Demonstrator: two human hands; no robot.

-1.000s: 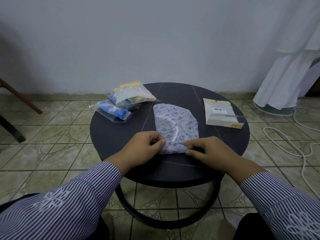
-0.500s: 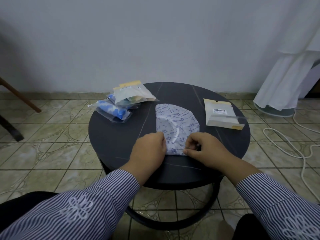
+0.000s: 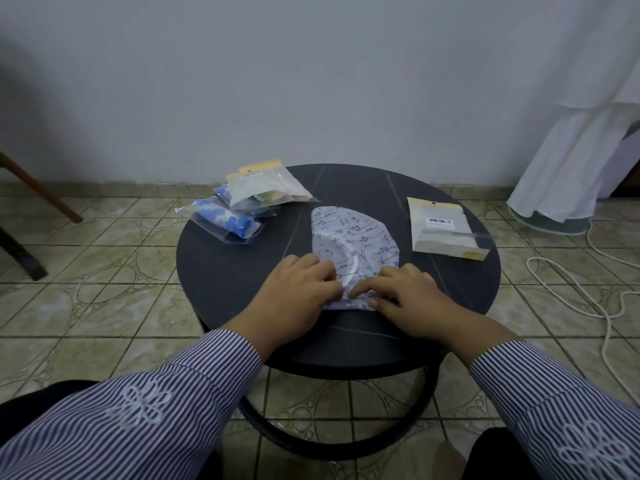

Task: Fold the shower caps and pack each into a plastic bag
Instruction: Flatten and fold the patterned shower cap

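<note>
A white shower cap (image 3: 353, 233) with a blue pattern lies flat in the middle of the round dark table (image 3: 225, 271). Its near edge is folded over under my hands. My left hand (image 3: 298, 292) grips the near left part of the fold with curled fingers. My right hand (image 3: 401, 296) pinches the near right part between thumb and index finger. An empty plastic bag (image 3: 443, 233) with a barcode label lies to the right of the cap. Packed bags (image 3: 228, 221) with blue contents sit at the back left, another packed bag (image 3: 266, 188) on top.
A white cable (image 3: 588, 292) loops over the tiled floor on the right. A white cloth (image 3: 568, 161) hangs over a round base at the far right. A wooden leg (image 3: 38, 192) slants in at the left. The wall is close behind the table.
Both hands have moved away from me and closer together, taking the cap's near edge with them. The flat part of the cap now looks shorter.
</note>
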